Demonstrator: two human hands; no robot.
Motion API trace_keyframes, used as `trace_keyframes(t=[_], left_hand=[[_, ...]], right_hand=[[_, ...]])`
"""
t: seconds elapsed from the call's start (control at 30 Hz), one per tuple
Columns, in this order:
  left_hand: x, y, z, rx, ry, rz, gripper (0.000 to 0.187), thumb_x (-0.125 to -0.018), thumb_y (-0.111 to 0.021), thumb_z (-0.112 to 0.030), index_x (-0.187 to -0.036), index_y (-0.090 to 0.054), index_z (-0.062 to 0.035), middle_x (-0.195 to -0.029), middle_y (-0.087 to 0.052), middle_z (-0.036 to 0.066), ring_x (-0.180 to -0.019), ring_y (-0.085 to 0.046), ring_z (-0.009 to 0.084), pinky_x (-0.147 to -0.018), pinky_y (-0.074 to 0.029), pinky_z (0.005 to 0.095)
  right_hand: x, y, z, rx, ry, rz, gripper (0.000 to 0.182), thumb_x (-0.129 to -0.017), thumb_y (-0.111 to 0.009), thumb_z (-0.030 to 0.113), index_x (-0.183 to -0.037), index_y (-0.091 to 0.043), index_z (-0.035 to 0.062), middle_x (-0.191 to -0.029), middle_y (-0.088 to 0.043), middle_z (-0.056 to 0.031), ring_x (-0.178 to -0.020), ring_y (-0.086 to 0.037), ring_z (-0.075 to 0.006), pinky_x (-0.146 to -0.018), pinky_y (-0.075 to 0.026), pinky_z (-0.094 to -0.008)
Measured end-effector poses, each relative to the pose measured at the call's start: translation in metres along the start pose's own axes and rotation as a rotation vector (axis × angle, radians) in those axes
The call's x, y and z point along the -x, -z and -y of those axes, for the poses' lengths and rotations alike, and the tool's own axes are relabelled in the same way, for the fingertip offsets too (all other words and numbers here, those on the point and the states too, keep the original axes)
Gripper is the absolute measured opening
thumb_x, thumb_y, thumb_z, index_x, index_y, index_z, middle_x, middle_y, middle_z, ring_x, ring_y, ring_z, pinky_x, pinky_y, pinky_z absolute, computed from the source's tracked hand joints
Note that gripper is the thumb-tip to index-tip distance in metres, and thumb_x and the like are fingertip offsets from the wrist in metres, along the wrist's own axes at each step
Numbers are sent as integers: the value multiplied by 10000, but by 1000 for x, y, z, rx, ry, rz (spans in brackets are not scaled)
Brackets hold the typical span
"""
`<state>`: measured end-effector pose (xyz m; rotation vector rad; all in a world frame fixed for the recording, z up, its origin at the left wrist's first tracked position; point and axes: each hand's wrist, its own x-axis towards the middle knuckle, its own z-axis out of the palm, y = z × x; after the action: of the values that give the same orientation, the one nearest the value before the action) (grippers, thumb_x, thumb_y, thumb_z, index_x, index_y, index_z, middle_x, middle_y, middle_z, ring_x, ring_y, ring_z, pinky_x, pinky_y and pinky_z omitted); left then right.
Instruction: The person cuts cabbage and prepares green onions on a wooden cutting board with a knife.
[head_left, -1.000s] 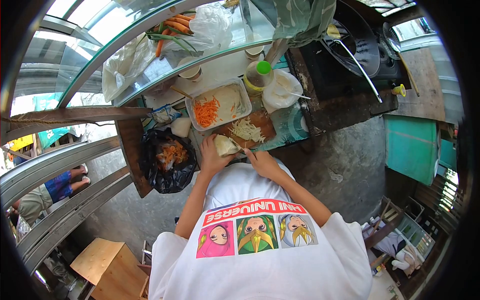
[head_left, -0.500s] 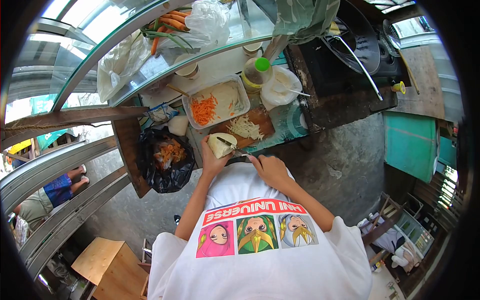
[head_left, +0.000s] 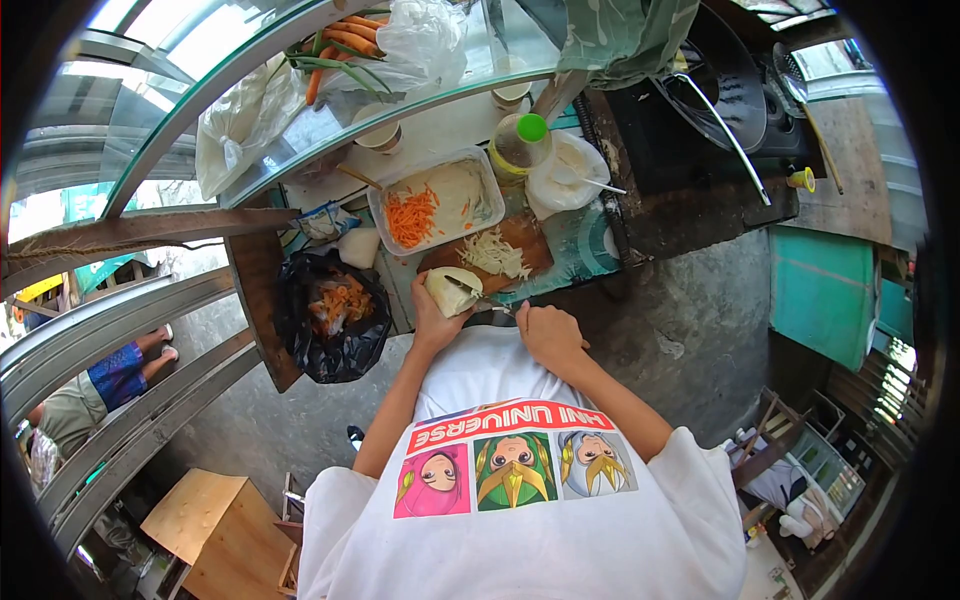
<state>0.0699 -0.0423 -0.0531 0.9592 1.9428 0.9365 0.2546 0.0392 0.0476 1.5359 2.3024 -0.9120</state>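
My left hand (head_left: 437,318) is wrapped round a pale, cut piece of cabbage (head_left: 453,291), holding it up in front of the board's near edge. A knife (head_left: 489,303) reaches across to it from the right, its blade against the cut side. My right hand (head_left: 550,333) is closed on the knife's handle, which the fingers mostly hide. Just beyond, pale shreds (head_left: 494,254) lie on a brown cutting board (head_left: 536,246). Behind the board is a white plastic tub (head_left: 484,191) with grated carrot (head_left: 411,217) and a pale mass inside.
A black bag (head_left: 352,354) of orange peelings sits to the left. Behind the board stand a green-capped bottle (head_left: 520,150) and a white bag (head_left: 566,172) with a spoon. Whole carrots (head_left: 352,41) lie behind glass. A stove (head_left: 690,150) with a pan is at right.
My right hand and the knife have shifted slightly to the right, and less of the blade lies over the cabbage. My left hand keeps its hold. The whole view has moved a little.
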Motion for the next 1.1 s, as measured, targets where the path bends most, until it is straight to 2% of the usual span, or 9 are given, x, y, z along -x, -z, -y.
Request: trace_keyframes(t=[0.2, 0.43, 0.5, 0.6, 0.67, 1.1], left_hand=[[-4, 0, 0, 7, 6, -37, 936, -581, -849, -191, -1261, -249, 40, -1210, -367, 224, -1132, -411, 360, -985, -344, 417], [-6, 2, -4, -72, -34, -25, 901, -586, -839, -192, -1243, -270, 45, -1195, -382, 226, -1121, -416, 365, -975, -347, 421], [-8, 4, -7, -179, -79, -20, 905, -608, -847, -211, -1249, -260, 40, -1191, -417, 228, -1096, -470, 339, -950, -382, 401], [-11, 7, -11, -60, -6, 7, 907, -580, -844, -214, -1240, -280, 47, -1189, -391, 231, -1121, -413, 371, -968, -347, 433], [-9, 7, -11, -92, -20, 8, 906, -581, -844, -215, -1240, -279, 47, -1188, -392, 231, -1121, -412, 373, -967, -348, 434], [-14, 8, -10, -140, -72, 29, 925, -564, -848, -219, -1239, -275, 46, -1178, -394, 244, -1112, -406, 395, -955, -349, 457]], right_hand=[[-23, -20, 6, -38, -1, -86, 511, -927, -366, 280, -600, -650, 8, -612, -615, -214, -556, -617, -390, -581, -513, -474], [-16, -19, -6, -24, -17, -3, 528, -938, -343, 304, -647, -644, -17, -650, -615, -238, -590, -618, -401, -598, -516, -478], [-25, -24, -2, -40, -12, -14, 526, -939, -342, 302, -650, -643, -19, -649, -615, -239, -591, -618, -403, -599, -515, -479], [-28, -22, -1, -89, 3, -30, 498, -927, -357, 282, -630, -644, 4, -636, -621, -217, -578, -619, -396, -596, -512, -477], [-19, -16, -8, -65, 29, -36, 520, -934, -343, 293, -640, -635, -21, -650, -611, -247, -602, -615, -414, -609, -508, -494], [-30, -25, -16, -111, -29, 67, 521, -939, -323, 292, -685, -631, -42, -690, -618, -257, -647, -611, -442, -653, -497, -511]])
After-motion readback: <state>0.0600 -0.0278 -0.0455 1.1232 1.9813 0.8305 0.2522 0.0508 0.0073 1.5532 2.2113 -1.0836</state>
